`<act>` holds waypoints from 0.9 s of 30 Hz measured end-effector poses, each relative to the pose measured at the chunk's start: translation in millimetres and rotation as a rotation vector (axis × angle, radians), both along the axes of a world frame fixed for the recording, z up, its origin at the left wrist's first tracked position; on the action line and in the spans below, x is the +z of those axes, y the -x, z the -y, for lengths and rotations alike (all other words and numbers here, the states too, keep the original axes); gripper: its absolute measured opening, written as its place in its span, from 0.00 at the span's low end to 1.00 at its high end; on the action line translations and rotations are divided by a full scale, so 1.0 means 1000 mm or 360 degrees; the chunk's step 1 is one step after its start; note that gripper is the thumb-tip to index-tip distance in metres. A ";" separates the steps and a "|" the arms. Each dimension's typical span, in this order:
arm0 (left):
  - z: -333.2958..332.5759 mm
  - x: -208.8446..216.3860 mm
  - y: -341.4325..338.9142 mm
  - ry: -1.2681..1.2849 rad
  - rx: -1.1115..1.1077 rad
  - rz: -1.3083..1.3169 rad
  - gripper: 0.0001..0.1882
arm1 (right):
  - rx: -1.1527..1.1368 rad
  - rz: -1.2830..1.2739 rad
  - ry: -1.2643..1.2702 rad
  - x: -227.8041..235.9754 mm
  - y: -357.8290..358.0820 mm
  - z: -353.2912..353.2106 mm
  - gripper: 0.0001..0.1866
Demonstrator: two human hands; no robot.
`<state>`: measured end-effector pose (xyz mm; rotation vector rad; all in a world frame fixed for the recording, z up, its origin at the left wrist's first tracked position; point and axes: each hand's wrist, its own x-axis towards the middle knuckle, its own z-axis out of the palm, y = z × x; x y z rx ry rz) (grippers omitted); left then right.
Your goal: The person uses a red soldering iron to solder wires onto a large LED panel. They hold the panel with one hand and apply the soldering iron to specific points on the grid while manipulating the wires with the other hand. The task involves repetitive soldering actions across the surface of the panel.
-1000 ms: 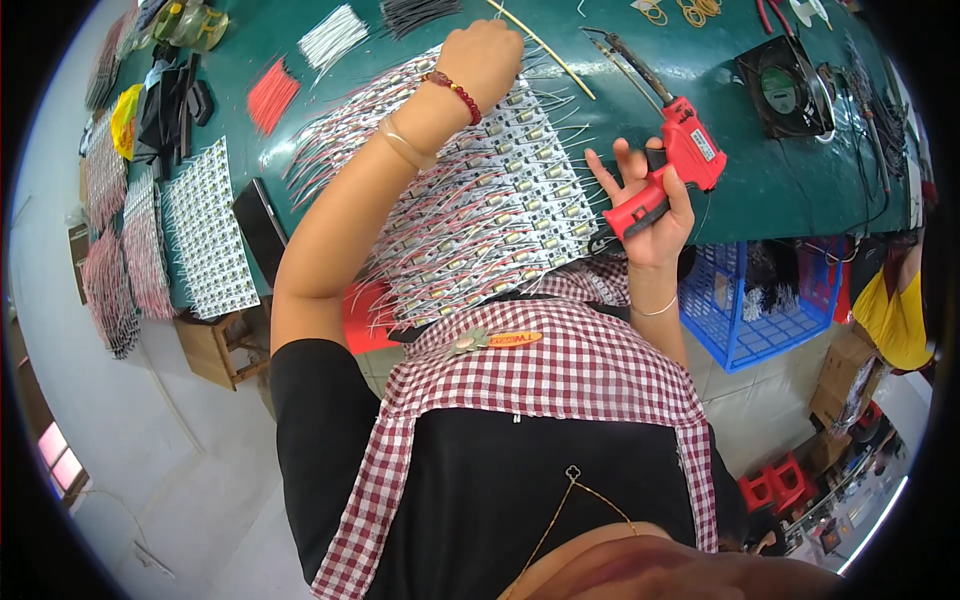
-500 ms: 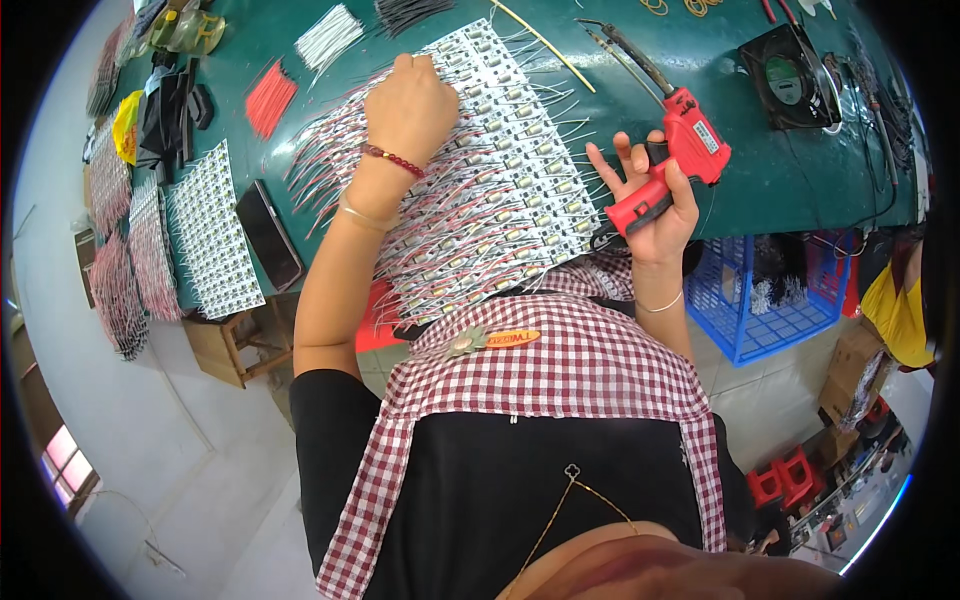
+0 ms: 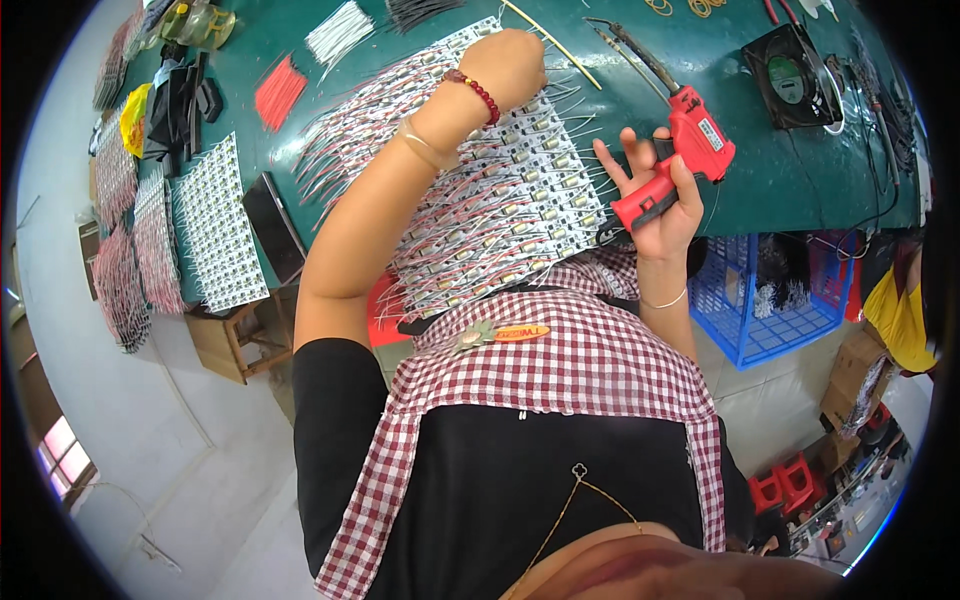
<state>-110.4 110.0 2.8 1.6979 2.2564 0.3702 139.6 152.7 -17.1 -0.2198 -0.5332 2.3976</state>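
Observation:
My left hand is curled over the far right part of a white sheet of circuit boards, near its far edge. Its fingers are bent under and what they pinch is hidden. Rows of small components and many thin red and white wires stick out from the sheet. My right hand, beside the sheet's right edge, holds a red soldering gun by its handle between thumb and palm, with some fingers raised off it. The gun's tip points away over the green table.
Bundles of red wires, white wires and black wires lie beyond the sheet. Left are a phone and another board sheet. A yellow stick lies behind my left hand. Right stand a black fan and a blue crate.
My left hand has moved to the right across the sheet, from its far left part toward the far right corner. My right hand with the soldering gun has hardly moved.

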 end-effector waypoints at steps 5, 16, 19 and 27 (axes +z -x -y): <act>0.020 -0.003 -0.006 -0.0563 0.0095 -0.0267 0.07 | 0.0002 0.0020 -0.0008 0.003 0.001 0.001 0.14; 0.083 0.013 -0.026 -0.0262 0.0642 -0.0598 0.07 | 0.0011 0.0029 0.0021 0.002 0.000 0.002 0.14; 0.064 0.025 -0.034 -0.0647 0.0299 -0.0477 0.07 | 0.0020 0.0016 0.0010 0.001 0.000 0.001 0.14; 0.018 0.004 -0.030 -0.0269 -0.0038 -0.0238 0.08 | -0.0018 0.0018 0.0033 0.003 0.002 0.002 0.14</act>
